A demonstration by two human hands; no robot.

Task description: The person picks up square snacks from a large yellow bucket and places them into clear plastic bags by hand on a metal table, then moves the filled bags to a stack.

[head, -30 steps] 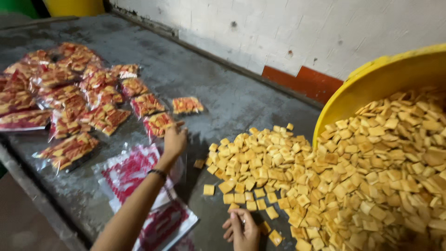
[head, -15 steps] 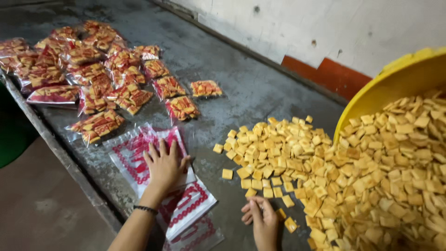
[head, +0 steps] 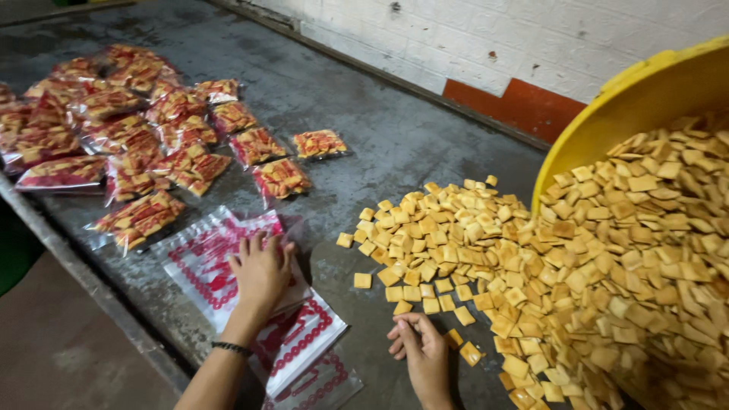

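Note:
My left hand [head: 260, 273] lies flat with fingers spread on a stack of empty clear bags with red print [head: 228, 262] near the table's front edge. A dark band circles that wrist. My right hand [head: 421, 349] rests on the table at the edge of a big heap of square yellow crackers [head: 486, 250], its fingers curled around a few crackers. The heap spills out of a tipped yellow tub [head: 638, 99] on the right.
Many filled, sealed packets of crackers [head: 137, 144] lie spread across the left part of the grey metal table [head: 364, 114]. One packet [head: 320, 143] lies apart, nearer the heap. A white brick wall with a red base runs behind. The table's front edge [head: 83, 281] drops to a brown floor.
My left hand drew back from the filled packets and came down on the stack of empty bags. My right hand stayed at the cracker heap's edge. The view shifted right.

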